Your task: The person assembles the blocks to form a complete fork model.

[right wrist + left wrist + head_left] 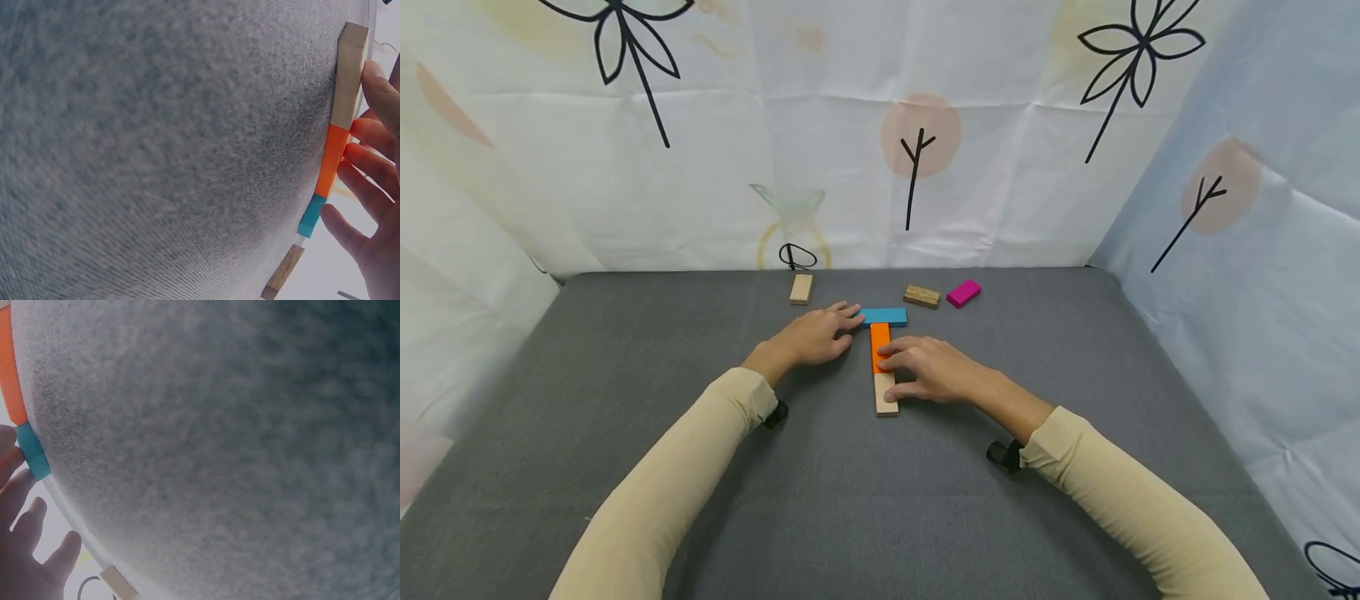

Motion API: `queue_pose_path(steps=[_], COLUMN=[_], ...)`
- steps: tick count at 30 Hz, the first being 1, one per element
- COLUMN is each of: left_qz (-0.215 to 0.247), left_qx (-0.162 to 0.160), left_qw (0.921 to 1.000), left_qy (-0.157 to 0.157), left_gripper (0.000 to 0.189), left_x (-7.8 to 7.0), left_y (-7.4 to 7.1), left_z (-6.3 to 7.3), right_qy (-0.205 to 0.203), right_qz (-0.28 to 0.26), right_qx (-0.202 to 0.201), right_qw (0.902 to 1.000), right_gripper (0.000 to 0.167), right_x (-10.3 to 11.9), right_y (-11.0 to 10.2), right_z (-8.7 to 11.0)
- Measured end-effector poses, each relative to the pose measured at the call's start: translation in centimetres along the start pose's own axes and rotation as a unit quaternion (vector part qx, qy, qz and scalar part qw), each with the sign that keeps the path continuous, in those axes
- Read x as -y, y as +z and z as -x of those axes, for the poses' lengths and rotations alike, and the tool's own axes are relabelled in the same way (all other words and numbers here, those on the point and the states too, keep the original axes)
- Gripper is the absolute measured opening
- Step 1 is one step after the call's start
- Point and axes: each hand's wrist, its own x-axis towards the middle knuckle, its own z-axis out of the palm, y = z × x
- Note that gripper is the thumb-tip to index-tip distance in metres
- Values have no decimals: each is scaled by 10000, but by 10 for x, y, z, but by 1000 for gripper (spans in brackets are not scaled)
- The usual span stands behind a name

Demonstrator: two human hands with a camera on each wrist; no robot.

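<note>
Three flat blocks form a T on the grey cloth: a blue block (886,316) lies crosswise at the far end, and an orange block (879,335) and a pale wooden block (884,407) run end to end toward me. At the blue block's left end, my left hand (815,337) touches it with outstretched fingertips. My right hand (936,370) reaches in from the right, fingertips on the orange block and thumb on the pale wooden one. In the right wrist view its fingers lie lightly along the orange block (332,159), without curling round it.
Behind the T, another pale wooden block (801,288) lies to the left. A brown wooden block (922,296) and a magenta block (964,292) lie to the right. A white printed curtain (850,150) hangs along the far edge of the grey table (880,517).
</note>
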Motion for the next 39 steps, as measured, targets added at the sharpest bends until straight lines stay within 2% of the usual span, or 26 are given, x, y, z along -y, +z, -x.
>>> queue_pose_path(steps=[15,25,31,34,39], left_qz=[-125,-750,-696,-741,-867], left_qx=[13,114,-210,-466,-624], left_qw=[9999,9971,9973,9961,9921], left_qy=[0,44,81,-56,-661], left_gripper=[49,51,51,53,57], left_x=[-1,-3,1,6,22], left_y=[-2,-1,-2,-6,-15], left_z=[0,-3,-2,0,4], right_qy=[36,131,126,87,46], right_qz=[-66,-30,-27,-25,-39], right_qx=[41,88,104,63,23], right_qw=[10000,9999,9999,9999,10000], right_gripper=[49,49,50,50,50], right_x=[0,2,1,0,0], right_y=[1,-2,-2,-2,-2], right_z=[-2,-2,-2,-1,-1])
